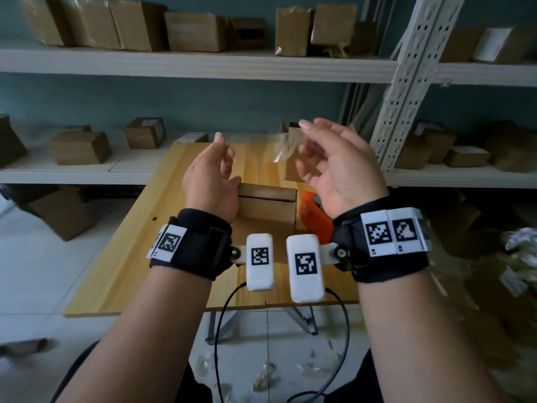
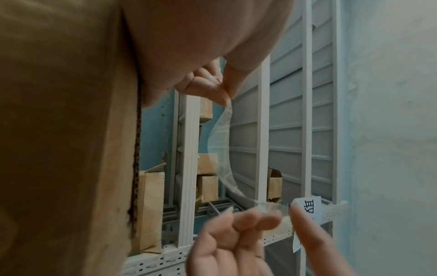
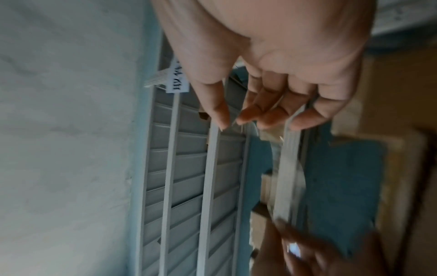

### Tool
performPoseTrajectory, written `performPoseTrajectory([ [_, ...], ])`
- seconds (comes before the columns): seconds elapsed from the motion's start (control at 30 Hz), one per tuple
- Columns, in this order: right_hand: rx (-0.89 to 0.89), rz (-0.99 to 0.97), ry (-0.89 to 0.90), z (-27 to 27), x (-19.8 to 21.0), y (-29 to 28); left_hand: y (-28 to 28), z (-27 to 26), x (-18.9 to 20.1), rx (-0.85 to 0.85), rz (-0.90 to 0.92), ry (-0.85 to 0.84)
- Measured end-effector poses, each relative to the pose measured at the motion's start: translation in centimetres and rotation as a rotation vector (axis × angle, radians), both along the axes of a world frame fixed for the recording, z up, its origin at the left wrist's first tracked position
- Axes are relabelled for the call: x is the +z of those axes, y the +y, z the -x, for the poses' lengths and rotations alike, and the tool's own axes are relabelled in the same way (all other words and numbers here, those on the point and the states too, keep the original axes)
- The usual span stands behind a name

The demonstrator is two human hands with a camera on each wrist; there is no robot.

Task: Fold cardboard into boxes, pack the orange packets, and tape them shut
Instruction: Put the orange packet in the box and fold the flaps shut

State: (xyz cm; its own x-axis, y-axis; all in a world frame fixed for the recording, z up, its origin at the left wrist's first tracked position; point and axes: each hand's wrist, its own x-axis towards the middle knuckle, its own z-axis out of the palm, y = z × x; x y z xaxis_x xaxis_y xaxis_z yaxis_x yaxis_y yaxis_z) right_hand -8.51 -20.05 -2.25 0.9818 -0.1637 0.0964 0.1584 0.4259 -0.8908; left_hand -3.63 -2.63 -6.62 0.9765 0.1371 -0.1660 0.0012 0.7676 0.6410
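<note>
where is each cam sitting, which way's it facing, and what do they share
Head: on the head, looking forward and down at the left hand, right hand, both forearms, the cardboard box and the table.
Left wrist: along the left palm at the clear tape strip and shelving.
Right wrist: along the right hand's fingers at shelving; blurred.
Shared: head and left wrist views both show the tape stretched between both hands.

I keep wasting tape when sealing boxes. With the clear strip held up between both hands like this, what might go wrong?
1. The clear tape strip sags and curls between the left hand and right hand; it might fold onto itself.
2. Its crumpled right end may stick to the fingers.
3. The closed brown cardboard box sits loose below, so a crooked lay-down could miss its seam.
</note>
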Motion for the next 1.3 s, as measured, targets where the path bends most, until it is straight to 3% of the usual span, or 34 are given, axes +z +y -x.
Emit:
performPoseTrajectory([
  [0.1, 0.061, -0.097, 0.065, -0.3, -1.5, 1.8, 0.6, -0.9, -0.2, -0.021, 0.170, -0.016],
  [0.27, 0.029, -0.250, 0.081, -1.4, -4.1, 2.7, 1.5, 0.6, -0.2, 0.102, 0.067, 0.008],
  [0.47, 0.135, -0.165, 0.045, -1.9, -4.3, 2.3, 2.3, 2.6, 0.0, 0.161, 0.019, -0.002],
  [0.6, 0.105, -0.088, 0.001, -1.5, -4.9, 2.5, 2.8, 4.3, -0.1, 0.128, -0.123, -0.002],
  [0.77, 0.080, -0.044, 0.003, -1.5, -5.2, 2.7, 1.7, 6.5, -0.6, 0.219, -0.328, -0.094],
  [1.03, -0.018, 0.045, -0.025, -1.7, -5.8, 3.2, 2.7, 6.2, 0.2, 0.158, -0.228, -0.054],
  [1.3, -0.083, 0.088, -0.022, -1.7, -5.9, 3.3, 4.1, 7.9, 0.0, 0.202, -0.251, -0.033],
])
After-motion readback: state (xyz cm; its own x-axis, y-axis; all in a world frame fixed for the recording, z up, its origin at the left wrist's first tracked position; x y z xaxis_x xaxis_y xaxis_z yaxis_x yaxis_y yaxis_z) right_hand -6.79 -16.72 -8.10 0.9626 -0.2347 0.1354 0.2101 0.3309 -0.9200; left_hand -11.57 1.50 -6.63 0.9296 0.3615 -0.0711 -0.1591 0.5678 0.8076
